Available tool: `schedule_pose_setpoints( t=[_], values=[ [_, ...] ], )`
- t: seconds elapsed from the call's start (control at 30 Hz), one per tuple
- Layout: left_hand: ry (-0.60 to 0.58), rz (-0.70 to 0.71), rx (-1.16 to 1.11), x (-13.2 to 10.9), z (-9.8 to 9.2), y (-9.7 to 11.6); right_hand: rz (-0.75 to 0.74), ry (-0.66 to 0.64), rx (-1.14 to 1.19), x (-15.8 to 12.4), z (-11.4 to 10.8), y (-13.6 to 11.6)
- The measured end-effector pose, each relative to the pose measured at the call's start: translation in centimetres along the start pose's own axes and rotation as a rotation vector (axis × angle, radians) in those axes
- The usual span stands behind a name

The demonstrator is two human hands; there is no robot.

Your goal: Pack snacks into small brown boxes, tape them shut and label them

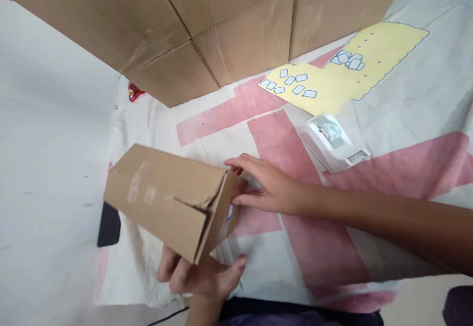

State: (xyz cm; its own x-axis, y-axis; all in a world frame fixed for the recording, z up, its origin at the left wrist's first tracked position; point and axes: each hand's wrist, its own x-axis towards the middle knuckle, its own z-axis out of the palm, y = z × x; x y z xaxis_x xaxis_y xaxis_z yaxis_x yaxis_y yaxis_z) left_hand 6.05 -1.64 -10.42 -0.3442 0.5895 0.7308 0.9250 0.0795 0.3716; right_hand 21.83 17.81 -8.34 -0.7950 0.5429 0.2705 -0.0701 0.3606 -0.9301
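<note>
A small brown cardboard box (162, 183) is tilted over the cloth, with strips of clear tape on its upper face and a torn, slightly gaping edge near its right end. My left hand (201, 274) holds it from below at the near corner, fingers curled against the underside and thumb stuck out to the right. At the box's right end, my right hand (264, 183) touches the end face with its fingers and thumb apart. Close to that thumb, a small white label with a blue border (230, 211) sits on the end face. The right fingertips are partly hidden.
Large taped cartons (244, 35) stand stacked at the back. On the pink-and-white cloth (273, 143) lie a yellow sheet with blue-edged labels (325, 87) and a white tape dispenser (330, 141). A dark flat object (109, 225) and a red packet (135, 91) are at the left.
</note>
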Motion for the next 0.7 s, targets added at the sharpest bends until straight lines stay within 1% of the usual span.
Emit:
schedule_pose_setpoints(
  t=[0.03, 0.1, 0.13, 0.2, 0.3, 0.37, 0.43, 0.53, 0.6, 0.63, 0.7],
  values=[
    [0.074, 0.04, -0.023, 0.6, 0.7, 1.3, -0.006, -0.005, 0.003, 0.0, 0.1, 0.0],
    [0.115, 0.06, -0.008, 2.0, 1.9, 3.2, -0.013, -0.012, -0.002, 0.0, 0.2, -0.1],
    [0.125, 0.075, 0.014, 2.5, 2.4, 3.7, -0.013, -0.013, -0.016, 0.0, 0.3, -0.1],
    [0.138, 0.1, 0.053, 3.1, 2.8, 3.9, -0.011, 0.003, -0.068, 0.2, 0.4, -0.1],
    [0.125, 0.071, 0.08, 2.8, 2.7, 2.9, -0.041, -0.004, -0.145, 0.4, 0.8, -0.2],
    [0.1, 0.026, 0.053, 2.2, 2.3, 2.1, -0.064, -0.014, -0.181, 0.4, 1.3, -0.6],
    [0.08, -0.002, -0.024, 1.8, 1.5, 1.7, -0.065, 0.004, -0.222, 0.3, 1.9, -1.3],
    [0.05, 0.0, -0.093, 1.9, -0.3, 2.0, -0.072, 0.07, -0.303, -1.0, 2.3, -3.3],
    [0.069, 0.059, -0.081, 2.4, -1.6, 3.3, -0.091, 0.13, -0.35, -3.0, 2.2, -5.2],
    [0.098, 0.105, -0.084, 2.7, -2.2, 4.2, -0.099, 0.175, -0.369, -4.5, 2.0, -6.1],
    [0.156, 0.202, -0.157, 3.2, -3.1, 6.7, -0.098, 0.317, -0.4, -8.5, 2.0, -7.9]
  ],
)
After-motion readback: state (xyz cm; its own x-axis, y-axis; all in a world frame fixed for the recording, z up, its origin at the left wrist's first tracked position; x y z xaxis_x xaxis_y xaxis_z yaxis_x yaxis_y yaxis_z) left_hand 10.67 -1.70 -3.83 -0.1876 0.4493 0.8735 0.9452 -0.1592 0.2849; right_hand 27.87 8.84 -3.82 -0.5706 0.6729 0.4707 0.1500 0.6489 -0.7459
